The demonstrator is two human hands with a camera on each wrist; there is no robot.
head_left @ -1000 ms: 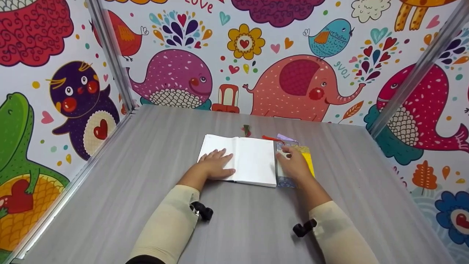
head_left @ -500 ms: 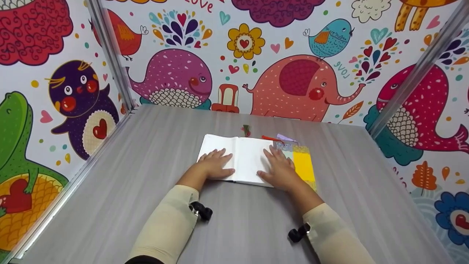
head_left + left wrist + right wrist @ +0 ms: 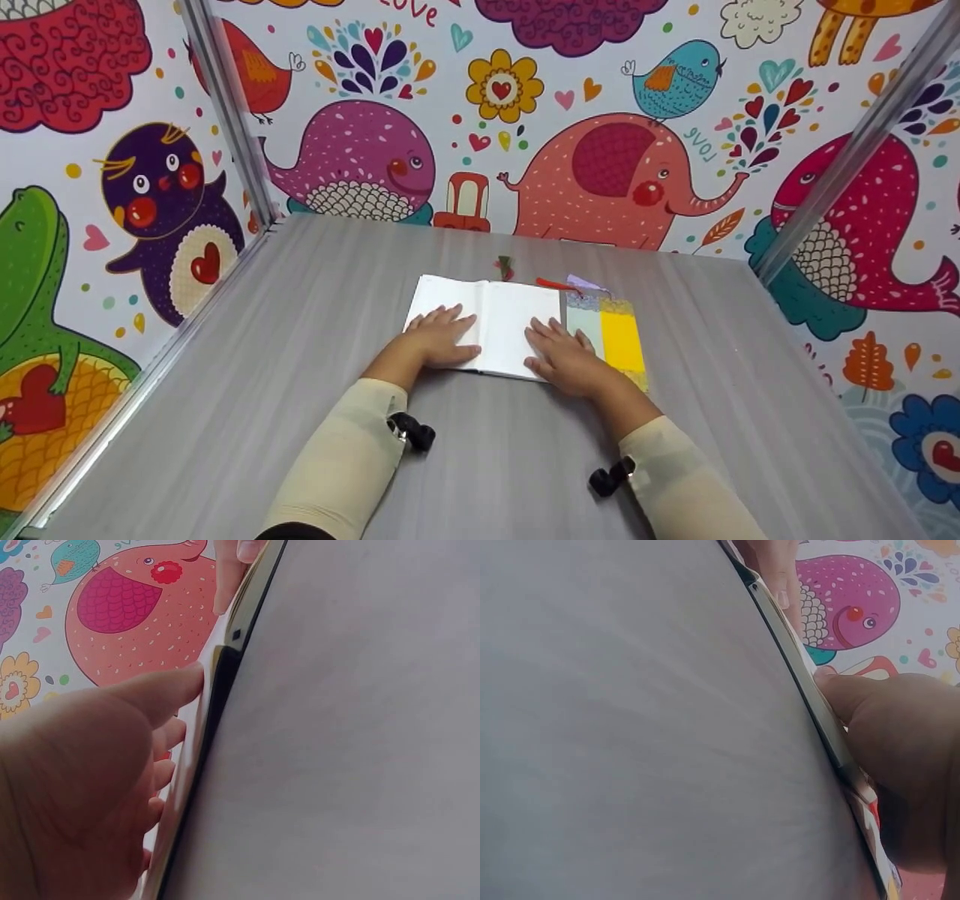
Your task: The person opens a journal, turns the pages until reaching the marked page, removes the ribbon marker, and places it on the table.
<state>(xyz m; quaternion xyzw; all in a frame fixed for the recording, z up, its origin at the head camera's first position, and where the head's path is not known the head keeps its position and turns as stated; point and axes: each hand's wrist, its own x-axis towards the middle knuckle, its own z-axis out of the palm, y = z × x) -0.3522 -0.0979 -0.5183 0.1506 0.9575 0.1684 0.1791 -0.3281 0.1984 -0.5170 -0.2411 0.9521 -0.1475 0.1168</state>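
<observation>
Possibly the open book [image 3: 514,315] near the middle of the table [image 3: 510,465] might start closing if the left hand [image 3: 439,337] or right hand [image 3: 571,356], both laid flat with fingers spread, let up, while sliding right could shove the pale strip [image 3: 583,319].

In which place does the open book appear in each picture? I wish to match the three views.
Head: the open book lies just below the centre, with the left hand and right hand on its pages.
Left wrist: edge-on, slanting from top, right of centre, down to bottom, left of centre.
Right wrist: edge-on, slanting from top centre toward lower right.
Shared landmark: the printed yellow flower, near the edge in both wrist views.
</observation>
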